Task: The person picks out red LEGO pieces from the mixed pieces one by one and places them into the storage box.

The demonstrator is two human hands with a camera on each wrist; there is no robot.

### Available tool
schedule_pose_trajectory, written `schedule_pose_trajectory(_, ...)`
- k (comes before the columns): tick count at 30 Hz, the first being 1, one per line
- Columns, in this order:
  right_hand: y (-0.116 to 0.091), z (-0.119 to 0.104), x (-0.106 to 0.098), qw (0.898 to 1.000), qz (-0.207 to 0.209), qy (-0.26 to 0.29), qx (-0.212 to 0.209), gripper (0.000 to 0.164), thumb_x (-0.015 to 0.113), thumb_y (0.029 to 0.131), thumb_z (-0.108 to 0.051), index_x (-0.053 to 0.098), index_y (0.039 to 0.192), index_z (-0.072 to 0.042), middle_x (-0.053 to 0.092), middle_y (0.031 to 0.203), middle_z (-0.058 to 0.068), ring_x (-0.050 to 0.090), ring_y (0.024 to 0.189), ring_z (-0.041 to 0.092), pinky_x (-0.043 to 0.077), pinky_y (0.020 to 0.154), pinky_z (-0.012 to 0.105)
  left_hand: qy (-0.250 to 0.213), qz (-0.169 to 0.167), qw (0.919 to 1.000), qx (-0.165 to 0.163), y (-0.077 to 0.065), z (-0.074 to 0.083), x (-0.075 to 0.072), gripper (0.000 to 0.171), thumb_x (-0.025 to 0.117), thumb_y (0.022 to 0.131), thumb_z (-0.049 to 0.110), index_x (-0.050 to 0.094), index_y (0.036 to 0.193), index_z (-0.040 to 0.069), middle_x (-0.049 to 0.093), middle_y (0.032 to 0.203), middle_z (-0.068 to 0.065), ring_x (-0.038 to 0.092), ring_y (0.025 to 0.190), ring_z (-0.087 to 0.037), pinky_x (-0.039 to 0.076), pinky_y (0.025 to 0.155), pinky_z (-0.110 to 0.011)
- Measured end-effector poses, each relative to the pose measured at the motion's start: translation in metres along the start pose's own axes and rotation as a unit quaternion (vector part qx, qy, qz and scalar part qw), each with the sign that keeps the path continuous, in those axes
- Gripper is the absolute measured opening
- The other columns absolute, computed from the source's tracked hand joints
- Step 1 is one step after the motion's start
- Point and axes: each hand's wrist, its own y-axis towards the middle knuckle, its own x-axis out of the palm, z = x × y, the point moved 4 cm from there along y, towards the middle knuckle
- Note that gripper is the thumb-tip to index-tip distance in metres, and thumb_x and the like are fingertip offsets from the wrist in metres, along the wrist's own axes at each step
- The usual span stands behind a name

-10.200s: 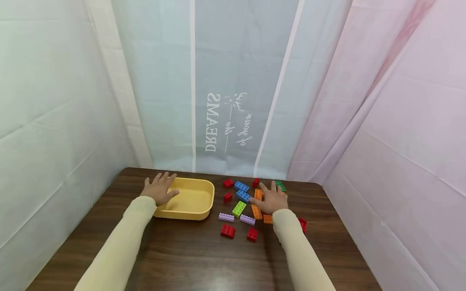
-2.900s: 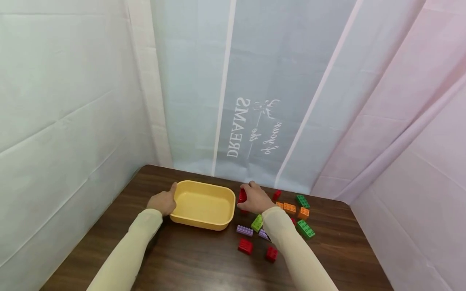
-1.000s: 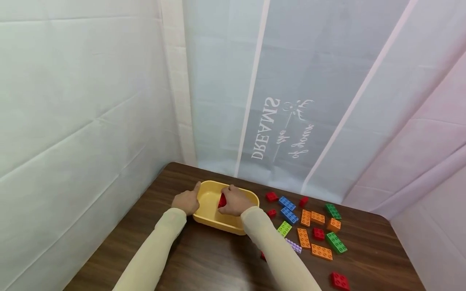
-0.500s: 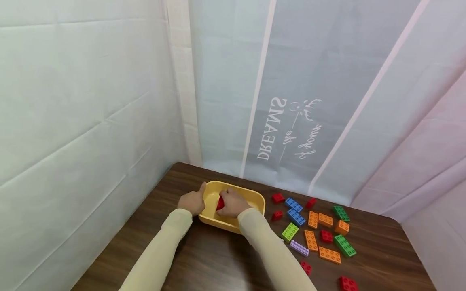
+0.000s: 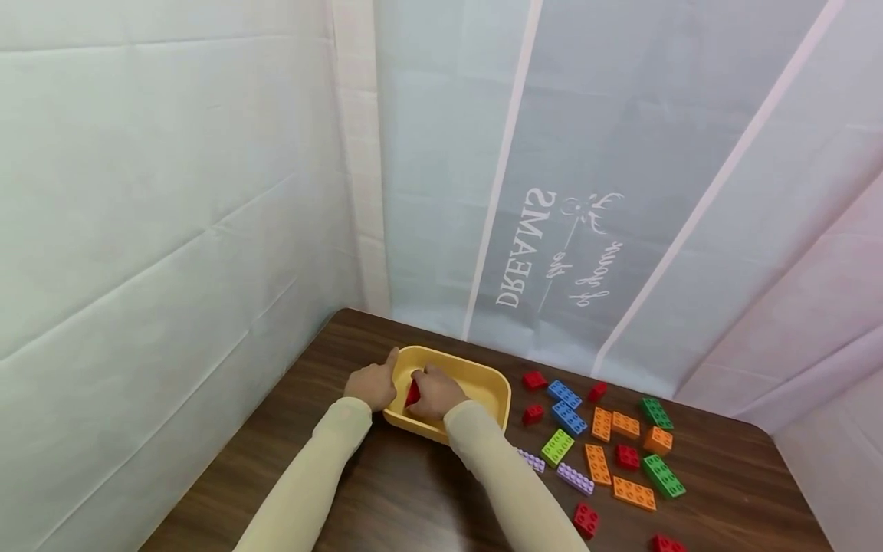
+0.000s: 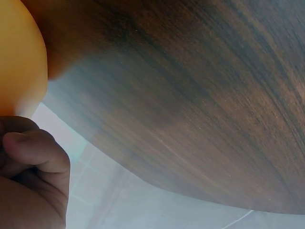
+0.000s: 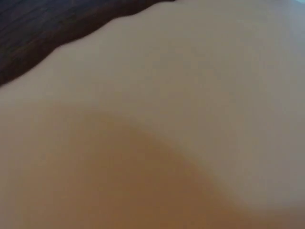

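A shallow yellow tray (image 5: 476,368) stands at the back left of the table in the head view. At its left end, my left hand (image 5: 372,386) holds the rim, one digit lying along the edge. The left wrist view shows that hand's curled fingers (image 6: 35,152) against the tray's wall (image 6: 21,57). Inside the tray, towards the left end, my right hand (image 5: 438,392) grips a red toy building brick (image 5: 412,393), partly hidden by the fingers. A blurred pale yellow surface (image 7: 167,95) fills most of the right wrist view; the right hand's fingers cannot be made out there.
Right of the tray lie loose bricks: several red (image 5: 586,520) and orange (image 5: 634,493), two blue (image 5: 569,418), two dark green (image 5: 664,476), two purple (image 5: 576,479) and one lime (image 5: 557,448). Cloth walls (image 5: 207,230) border the brown table (image 5: 386,498).
Since the earliest frame, my right hand has picked up a red brick and brought it left into the tray. Over the last second it has shifted slightly towards the tray's left end.
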Motion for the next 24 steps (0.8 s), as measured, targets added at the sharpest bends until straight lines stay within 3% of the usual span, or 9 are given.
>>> schedule_pose_trajectory(14,0.009,-0.004,0.013,1.0,0.002,0.007,0.021,0.05,0.076,0.073,-0.046,0.061,0.108,-0.013,0.049,0.088,0.0,0.053,0.075,0.014,0.048,0.07,0.031,0.006,0.035,0.9992,0.019,0.002,0.003,0.004,0.067,0.05,0.089,0.02,0.025,0.15,0.012,0.047,0.051,-0.002,0.043,0.042,-0.017,0.039,0.042,-0.035)
schedule_pose_trajectory(24,0.01,-0.01,0.011,0.999,0.03,0.019,0.026,0.056,0.077,0.073,-0.046,0.061,0.112,-0.011,0.049,0.087,0.001,0.051,0.072,0.015,0.048,0.066,0.032,0.009,0.024,0.9996,0.01,-0.001,0.001,0.001,0.071,0.053,0.087,0.019,0.023,0.151,0.011,0.048,0.052,-0.002,0.044,0.042,-0.017,0.039,0.043,-0.034)
